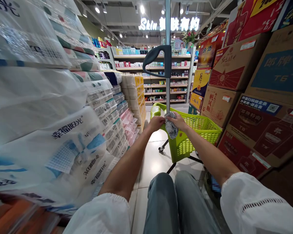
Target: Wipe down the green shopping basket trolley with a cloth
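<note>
Packs of toilet paper (63, 139) fill the left half of the frame, stacked high in clear and white plastic wrap with blue print, and the row runs back toward the middle, where more wrapped packs (134, 97) in yellow and pink stand against the aisle floor. Beyond them, in the upper middle, shelves (161, 78) of small bottles and boxes sit under a lit sign.

Near the centre, the left hand (155, 123) is curled closed at the near rim of a green basket cart (197, 130), its fingers gripping one end of a striped cloth (171, 127). The cloth (grey and white, bunched up) hangs over the cart's rim, just at the foot of the upright metal pole (167, 39) that carries a dark grey handle (158, 58) higher up. The right hand (178, 121) is closed on the other end of the same cloth, touching it from the right, so both hands meet on it.

The cart stands on the pale tiled floor (153, 159) on small wheels. At the bottom middle are the person's knees in blue jeans (175, 201), with white sleeves at either lower corner. Cardboard boxes (254, 97), brown and red, are piled along the right side of the frame.
</note>
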A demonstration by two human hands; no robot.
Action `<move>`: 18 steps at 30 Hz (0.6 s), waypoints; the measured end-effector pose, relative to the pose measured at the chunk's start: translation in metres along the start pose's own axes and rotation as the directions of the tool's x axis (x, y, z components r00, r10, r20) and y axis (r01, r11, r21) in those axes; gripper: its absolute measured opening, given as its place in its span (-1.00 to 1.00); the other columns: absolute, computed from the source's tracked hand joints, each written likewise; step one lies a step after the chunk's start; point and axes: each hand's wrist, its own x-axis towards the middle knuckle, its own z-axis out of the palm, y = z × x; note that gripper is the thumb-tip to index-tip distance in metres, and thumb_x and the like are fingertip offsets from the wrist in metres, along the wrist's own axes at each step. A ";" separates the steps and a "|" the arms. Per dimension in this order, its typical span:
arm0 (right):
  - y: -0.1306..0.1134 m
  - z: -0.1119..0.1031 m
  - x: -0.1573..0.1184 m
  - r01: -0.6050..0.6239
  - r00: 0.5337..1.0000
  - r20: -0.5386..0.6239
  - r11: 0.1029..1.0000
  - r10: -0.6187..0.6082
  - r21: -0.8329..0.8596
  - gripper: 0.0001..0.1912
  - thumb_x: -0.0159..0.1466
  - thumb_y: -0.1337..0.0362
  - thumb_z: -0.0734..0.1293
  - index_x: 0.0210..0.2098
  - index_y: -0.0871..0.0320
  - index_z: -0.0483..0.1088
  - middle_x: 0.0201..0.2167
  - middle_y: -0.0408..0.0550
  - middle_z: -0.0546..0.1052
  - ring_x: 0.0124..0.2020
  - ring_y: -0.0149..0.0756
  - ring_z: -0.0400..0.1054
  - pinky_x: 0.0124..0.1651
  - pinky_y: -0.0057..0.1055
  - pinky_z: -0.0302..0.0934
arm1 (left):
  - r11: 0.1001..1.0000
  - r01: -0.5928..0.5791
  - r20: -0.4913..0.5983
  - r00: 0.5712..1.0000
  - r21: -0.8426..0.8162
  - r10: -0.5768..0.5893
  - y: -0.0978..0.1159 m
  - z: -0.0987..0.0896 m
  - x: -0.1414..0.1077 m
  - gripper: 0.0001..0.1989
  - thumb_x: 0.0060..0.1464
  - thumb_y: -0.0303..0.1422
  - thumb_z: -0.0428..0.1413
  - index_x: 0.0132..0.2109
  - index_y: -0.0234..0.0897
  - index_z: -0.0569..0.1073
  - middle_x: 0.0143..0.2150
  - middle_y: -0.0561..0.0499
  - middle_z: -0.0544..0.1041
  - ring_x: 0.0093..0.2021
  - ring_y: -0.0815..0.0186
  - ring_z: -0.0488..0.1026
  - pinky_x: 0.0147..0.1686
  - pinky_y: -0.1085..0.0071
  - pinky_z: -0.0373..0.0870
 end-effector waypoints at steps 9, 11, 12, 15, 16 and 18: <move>-0.012 0.009 0.012 0.050 0.989 -0.137 0.997 -0.056 -0.050 -0.57 0.08 -0.05 0.40 -0.18 0.09 0.41 -0.28 -0.13 0.54 -0.28 -0.28 0.40 -0.22 -0.37 0.29 | 0.917 -0.106 0.095 0.993 0.384 0.075 -0.003 0.008 -0.004 -0.74 0.00 -0.47 -0.02 -0.38 -0.27 0.59 -0.38 -0.06 0.58 -0.40 0.27 0.42 -0.37 0.40 0.20; -0.007 0.013 0.009 0.059 0.990 -0.129 0.997 -0.064 -0.046 -0.57 0.09 -0.07 0.39 -0.18 0.08 0.41 -0.28 -0.13 0.54 -0.27 -0.27 0.40 -0.20 -0.36 0.29 | 0.902 -0.114 0.098 0.992 0.415 0.080 -0.003 0.009 -0.003 -0.74 0.02 -0.47 -0.02 -0.39 -0.29 0.59 -0.39 -0.07 0.58 -0.40 0.26 0.42 -0.37 0.39 0.19; -0.003 0.013 0.005 0.056 0.992 -0.114 0.997 -0.062 -0.055 -0.57 0.09 -0.07 0.39 -0.19 0.08 0.42 -0.29 -0.13 0.54 -0.27 -0.26 0.40 -0.19 -0.35 0.29 | 0.896 -0.129 0.108 0.990 0.425 0.091 -0.004 0.008 -0.003 -0.73 0.04 -0.46 -0.02 -0.38 -0.29 0.59 -0.38 -0.08 0.58 -0.39 0.25 0.43 -0.37 0.39 0.20; 0.010 0.005 -0.006 0.044 0.997 -0.061 0.992 -0.052 -0.119 -0.57 0.09 -0.08 0.39 -0.19 0.07 0.44 -0.28 -0.11 0.55 -0.26 -0.22 0.39 -0.16 -0.30 0.27 | 0.881 -0.187 0.160 0.979 0.435 0.129 -0.003 0.006 -0.005 -0.71 0.11 -0.41 -0.03 -0.31 -0.29 0.60 -0.34 -0.09 0.59 -0.34 0.23 0.46 -0.33 0.38 0.22; 0.014 0.000 -0.009 0.052 0.997 -0.042 0.987 -0.059 -0.153 -0.58 0.10 -0.07 0.39 -0.18 0.07 0.44 -0.27 -0.10 0.55 -0.26 -0.21 0.39 -0.14 -0.28 0.26 | 0.877 -0.204 0.177 0.974 0.436 0.139 -0.002 0.006 -0.006 -0.71 0.13 -0.40 -0.04 -0.26 -0.28 0.61 -0.31 -0.10 0.59 -0.31 0.22 0.47 -0.31 0.38 0.23; 0.019 -0.009 -0.014 0.087 0.996 0.009 0.963 -0.087 -0.255 -0.62 0.11 -0.03 0.39 -0.18 0.06 0.45 -0.25 -0.09 0.54 -0.24 -0.19 0.38 -0.11 -0.25 0.24 | 0.862 -0.216 0.180 0.972 0.459 0.148 0.001 0.006 -0.009 -0.68 0.17 -0.38 -0.05 -0.16 -0.27 0.59 -0.23 -0.12 0.60 -0.26 0.21 0.48 -0.26 0.37 0.26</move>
